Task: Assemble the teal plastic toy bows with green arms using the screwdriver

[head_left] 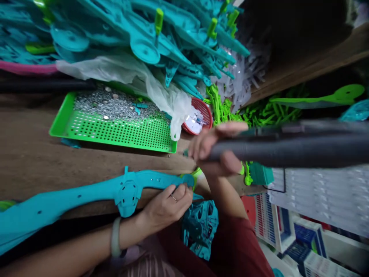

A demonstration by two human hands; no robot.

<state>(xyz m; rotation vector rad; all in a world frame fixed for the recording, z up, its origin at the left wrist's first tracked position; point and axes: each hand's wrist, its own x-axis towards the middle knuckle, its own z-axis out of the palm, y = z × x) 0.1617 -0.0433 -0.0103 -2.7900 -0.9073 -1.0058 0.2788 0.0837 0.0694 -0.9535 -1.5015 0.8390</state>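
Note:
A long teal plastic part (128, 192) lies along the table's near edge at the left. My left hand (170, 206), with a ring and a pale bangle at the wrist, has its fingers closed on the right end of this part. Higher and to the right, my right hand (220, 150) is wrapped round a dark cylindrical tool (294, 144), blurred by motion. The tool's body stretches to the right edge of the view. Its narrow tip points left, above the teal part and apart from it.
A green perforated tray (123, 134) holds many small metal pieces. Beside it are a crumpled plastic bag (129, 75) and a red basket (203, 109) with white pieces. Teal parts (115, 27) are piled at the back, lime-green parts (221, 105) at the right. Boxes (305, 238) stand lower right.

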